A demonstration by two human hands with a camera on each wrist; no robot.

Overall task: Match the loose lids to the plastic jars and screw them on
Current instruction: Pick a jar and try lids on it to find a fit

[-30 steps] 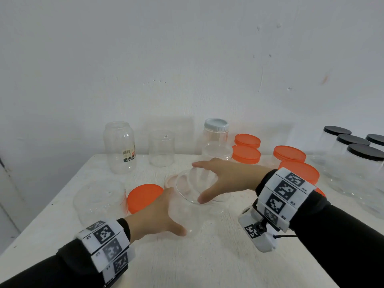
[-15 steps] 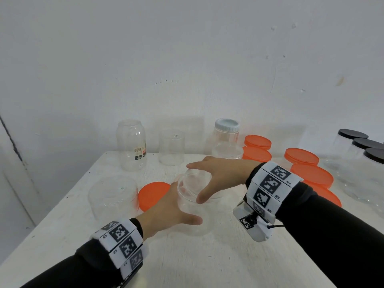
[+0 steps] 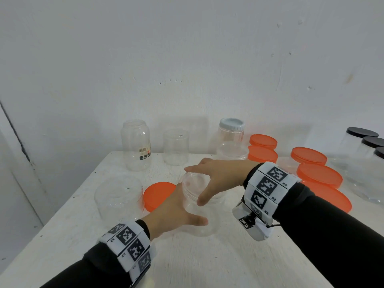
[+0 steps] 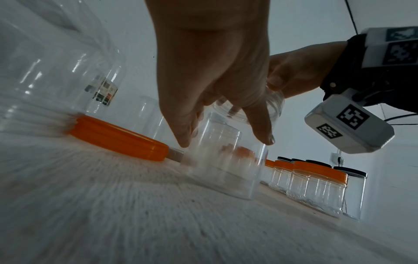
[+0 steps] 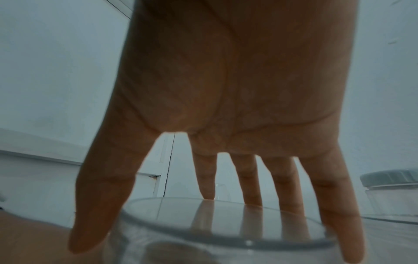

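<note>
Progress is judged as roughly midway. Orange-lidded jars (image 3: 319, 175) and black-lidded jars (image 3: 362, 133) are seen closed at the right of the table (image 3: 207, 262); a jar with a pale lid (image 3: 232, 124) is closed at the back by the wall.

The step in hand: a clear lid (image 3: 195, 185) is seated on the mouth of a clear jar (image 3: 199, 217) standing near the middle of the table. The jar body is gripped by the left hand (image 3: 172, 213), thumb on the near side, fingers curled round the far side. The lid is clasped from above by the right hand (image 3: 216, 175), fingers spread and curved over the rim, thumb on the near edge, fingertips (image 5: 348, 237) down the lid's side wall in the right wrist view. Whether the thread is engaged cannot be told; the lid is transparent and the left wrist view is blurred.

Still left, as far as is shown:
- a wide open jar (image 3: 118, 196) at the left, with a loose orange lid (image 3: 159, 195) lying flat just beside it, likely its match
- a tall labelled jar (image 3: 136, 148) at the back, open, no lid seen for it
- a smaller clear container (image 3: 176, 147) beside it; open or capped cannot be told
- another low clear-lidded jar (image 3: 232, 151) behind the right hand, state unclear
</note>
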